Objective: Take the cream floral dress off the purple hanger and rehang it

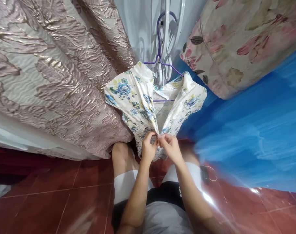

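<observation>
A sleeveless floral top [138, 97] hangs in front of a seated person on a purple hanger [159, 55], its lower part dropping between the person's bare knees. The left hand [149, 147] and the right hand [169, 146] meet at the bottom of the V-shaped front opening. Each has its thumb and fingers drawn together in a small pinch on the cloth's front edges, with the fingertips of the two hands almost touching.

Room for the hands is narrow: a pocket above the lap, bounded by the knees on either side. At left, the edge of a hanging pink brocade [82, 91] comes down beside the left knee. At right, a blue cloth [248, 130] slants away, leaving a wedge of red tiled floor [89, 188] beside the right arm. The hanger's hook reaches up to white scrolled bars [167, 32].

The top looks thin and smooth, cream with blue roses and yellow-green leaves, with wide flared shoulders. The brocade is crinkled and raised, with shiny metallic leaf shapes. A beige flower-printed fabric [235, 52] fills the upper right; the blue cloth is streaked with paler, brush-like bands. The tiles are glossy.
</observation>
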A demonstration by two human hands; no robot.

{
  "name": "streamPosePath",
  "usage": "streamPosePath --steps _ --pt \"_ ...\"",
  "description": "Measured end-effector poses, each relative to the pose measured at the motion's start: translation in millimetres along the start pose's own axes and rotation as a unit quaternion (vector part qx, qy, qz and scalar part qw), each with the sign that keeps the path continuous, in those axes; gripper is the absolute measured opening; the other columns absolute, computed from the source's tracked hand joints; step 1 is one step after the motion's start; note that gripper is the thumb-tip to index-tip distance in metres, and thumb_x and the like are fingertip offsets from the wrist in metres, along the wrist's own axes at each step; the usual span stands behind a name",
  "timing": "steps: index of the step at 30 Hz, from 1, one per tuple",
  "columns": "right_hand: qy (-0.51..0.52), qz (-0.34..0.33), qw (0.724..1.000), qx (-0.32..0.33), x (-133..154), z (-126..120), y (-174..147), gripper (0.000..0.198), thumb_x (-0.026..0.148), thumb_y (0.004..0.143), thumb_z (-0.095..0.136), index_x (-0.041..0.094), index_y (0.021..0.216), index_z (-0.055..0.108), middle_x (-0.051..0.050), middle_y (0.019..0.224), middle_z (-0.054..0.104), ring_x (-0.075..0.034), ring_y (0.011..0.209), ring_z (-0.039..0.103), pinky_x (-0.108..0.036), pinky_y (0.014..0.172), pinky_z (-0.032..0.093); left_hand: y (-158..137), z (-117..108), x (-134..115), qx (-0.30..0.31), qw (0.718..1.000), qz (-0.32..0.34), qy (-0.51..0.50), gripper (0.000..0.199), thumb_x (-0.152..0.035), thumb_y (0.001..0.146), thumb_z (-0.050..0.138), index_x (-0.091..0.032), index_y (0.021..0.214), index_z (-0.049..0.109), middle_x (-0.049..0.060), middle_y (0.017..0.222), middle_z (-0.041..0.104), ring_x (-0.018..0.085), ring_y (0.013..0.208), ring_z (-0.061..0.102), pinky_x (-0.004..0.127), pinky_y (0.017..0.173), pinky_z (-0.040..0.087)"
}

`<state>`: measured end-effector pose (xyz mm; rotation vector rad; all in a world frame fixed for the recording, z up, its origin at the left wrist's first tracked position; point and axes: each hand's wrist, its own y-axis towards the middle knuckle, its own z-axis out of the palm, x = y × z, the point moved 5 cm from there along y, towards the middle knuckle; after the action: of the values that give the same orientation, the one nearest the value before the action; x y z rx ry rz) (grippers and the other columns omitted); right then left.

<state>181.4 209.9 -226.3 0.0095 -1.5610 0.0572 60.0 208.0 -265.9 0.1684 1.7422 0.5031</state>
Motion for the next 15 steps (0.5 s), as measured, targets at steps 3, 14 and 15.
streamPosePath --steps 3,14,15 --pt "0.035 0.033 0.999 0.022 4 7 4 0.039 0.048 0.081 0.07 0.019 0.058 0.06 0.0 0.049 0.06 -0.009 0.041 0.041 -0.024 0.043 0.032 -3 1 3 -0.034 0.999 -0.018 -0.021 0.006 -0.016 0.091 0.058 -0.02 0.087 0.058 0.0 0.08 0.062 0.017 0.076 0.062 0.027 0.075 0.049" --pt "0.092 -0.074 0.993 0.012 118 -5 96 0.025 0.032 0.079 0.076 0.016 0.061 0.068 -0.002 0.054 0.065 -0.006 0.039 0.039 -0.021 0.036 0.028 -14 34 -16 0.049 0.998 -0.038 -0.008 0.01 -0.025 0.095 0.062 -0.02 0.087 0.059 0.004 0.082 0.066 0.019 0.08 0.066 0.029 0.079 0.052" --pt "0.085 -0.079 0.993 0.01 132 -5 107 0.025 0.03 0.081 0.075 0.016 0.062 0.067 -0.002 0.055 0.065 -0.006 0.039 0.039 -0.021 0.037 0.029 -14 37 -17 0.057 0.998 -0.037 -0.005 0.01 -0.025 0.095 0.062 -0.02 0.086 0.059 0.004 0.082 0.066 0.019 0.08 0.066 0.029 0.079 0.052"
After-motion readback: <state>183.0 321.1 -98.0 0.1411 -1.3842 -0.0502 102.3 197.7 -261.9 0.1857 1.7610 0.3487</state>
